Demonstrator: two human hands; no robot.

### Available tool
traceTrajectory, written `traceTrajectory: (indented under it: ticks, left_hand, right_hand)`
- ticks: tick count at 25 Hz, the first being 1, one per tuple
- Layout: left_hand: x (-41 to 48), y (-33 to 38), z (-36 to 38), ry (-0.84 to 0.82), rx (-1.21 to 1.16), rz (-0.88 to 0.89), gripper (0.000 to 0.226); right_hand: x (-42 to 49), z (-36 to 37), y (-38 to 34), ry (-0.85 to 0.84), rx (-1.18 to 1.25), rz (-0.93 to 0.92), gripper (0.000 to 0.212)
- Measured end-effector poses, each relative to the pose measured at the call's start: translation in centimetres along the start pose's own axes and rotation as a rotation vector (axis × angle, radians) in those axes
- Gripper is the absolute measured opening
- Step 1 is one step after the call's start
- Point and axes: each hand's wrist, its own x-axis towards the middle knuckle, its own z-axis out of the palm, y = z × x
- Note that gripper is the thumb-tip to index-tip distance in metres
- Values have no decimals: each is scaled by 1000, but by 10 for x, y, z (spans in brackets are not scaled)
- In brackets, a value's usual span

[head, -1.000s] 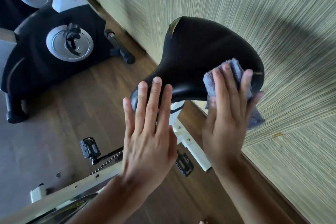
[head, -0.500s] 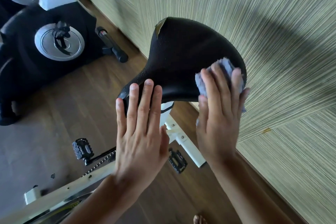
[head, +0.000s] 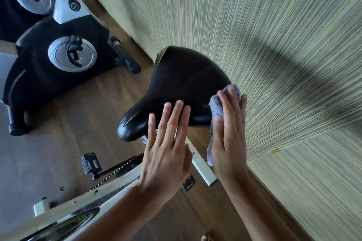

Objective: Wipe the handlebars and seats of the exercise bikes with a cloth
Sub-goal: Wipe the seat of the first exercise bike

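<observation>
Your right hand (head: 228,133) presses the grey cloth (head: 217,107) flat-fingered against the black seat's (head: 186,82) right edge; your left hand (head: 168,143), fingers straight, steadies its near side.

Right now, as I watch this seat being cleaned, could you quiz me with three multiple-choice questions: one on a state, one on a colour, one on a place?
1. The left hand is: A a fist; B open, fingers straight; C pinching something.
2. The seat is: A red; B black; C white.
3. The cloth is: A under the right hand, at the seat's wall-side edge; B under the left hand; C lying loose on the seat's nose.
Answers: B, its fingers lie straight and hold nothing; B, the whole cover is black; A, the right hand's fingers press it against the seat.
</observation>
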Motion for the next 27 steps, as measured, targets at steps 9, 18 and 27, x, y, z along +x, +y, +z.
traceTrajectory:
  ticks: [9,18,27]
  left_hand:
    - [9,13,-21,-199,46,-61,88]
    - [22,14,-59,-386,-105,-118,83]
    - [29,6,-66,-397,-128,-228,79]
  right_hand:
    - [22,-24,-20,-236,-82,85,59]
    - [37,-29,-36,-283,-127,225,59]
    - [114,-28,-29,-496,-201,279,51]
